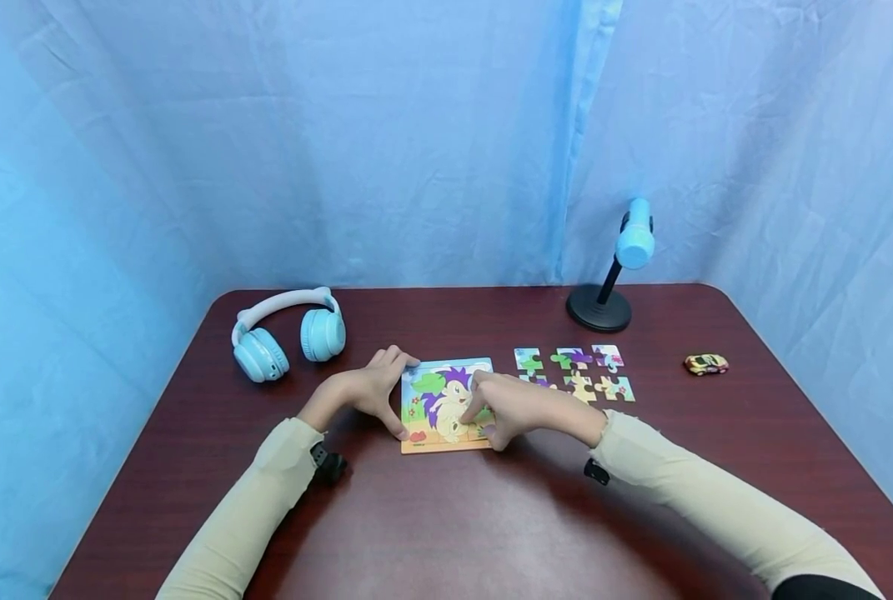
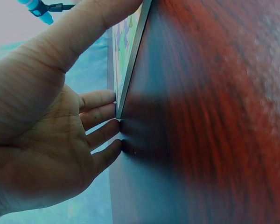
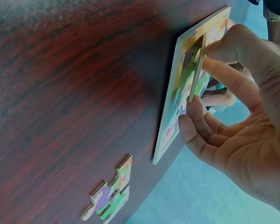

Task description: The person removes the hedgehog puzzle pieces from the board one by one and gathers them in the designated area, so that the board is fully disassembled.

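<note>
A jigsaw board with a cartoon purple-spiked animal lies flat at mid-table. My left hand spans its left side, thumb at the near corner and straight fingertips at the far corner. In the left wrist view, the fingers touch the board's edge. Over the board's right part, my right hand pinches a puzzle piece between thumb and fingers. That piece stands tilted over the board in the right wrist view. Several loose puzzle pieces lie right of the board, one partly hidden behind my right hand.
Blue-and-white headphones lie at the back left. A light blue microphone-shaped object stands on a black round base at the back right. A small yellow toy car sits near the right edge. Blue curtains surround the table.
</note>
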The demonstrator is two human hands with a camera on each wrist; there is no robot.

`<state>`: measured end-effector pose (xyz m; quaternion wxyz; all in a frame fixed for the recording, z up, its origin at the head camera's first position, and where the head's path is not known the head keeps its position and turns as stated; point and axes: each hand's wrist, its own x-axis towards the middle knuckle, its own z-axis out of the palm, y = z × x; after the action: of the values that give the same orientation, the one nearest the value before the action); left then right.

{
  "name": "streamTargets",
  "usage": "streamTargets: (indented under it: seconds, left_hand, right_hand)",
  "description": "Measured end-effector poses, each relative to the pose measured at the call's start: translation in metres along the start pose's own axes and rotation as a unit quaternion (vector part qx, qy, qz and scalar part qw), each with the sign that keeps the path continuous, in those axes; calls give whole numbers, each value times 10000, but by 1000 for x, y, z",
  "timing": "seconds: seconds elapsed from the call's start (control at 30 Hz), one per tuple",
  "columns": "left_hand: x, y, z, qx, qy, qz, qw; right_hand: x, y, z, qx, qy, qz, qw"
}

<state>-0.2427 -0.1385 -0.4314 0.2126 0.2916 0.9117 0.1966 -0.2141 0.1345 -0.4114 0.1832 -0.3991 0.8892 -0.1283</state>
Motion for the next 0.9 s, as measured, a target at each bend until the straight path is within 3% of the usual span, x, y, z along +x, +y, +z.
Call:
streamTargets:
  seconds: [0.2, 0.53, 0.9]
  left_hand:
    - [1, -1, 0, 26, 20, 5, 10000]
    - [0, 1, 0, -14, -6, -82, 10000]
    - [0, 0, 0, 26, -19, -54, 10000]
  right_hand:
    - [-1, 1, 1, 79, -20, 110, 9999]
    - [-6, 6, 4, 372, 91, -228, 9990]
    - [-11, 6, 3, 26, 27, -278, 9996]
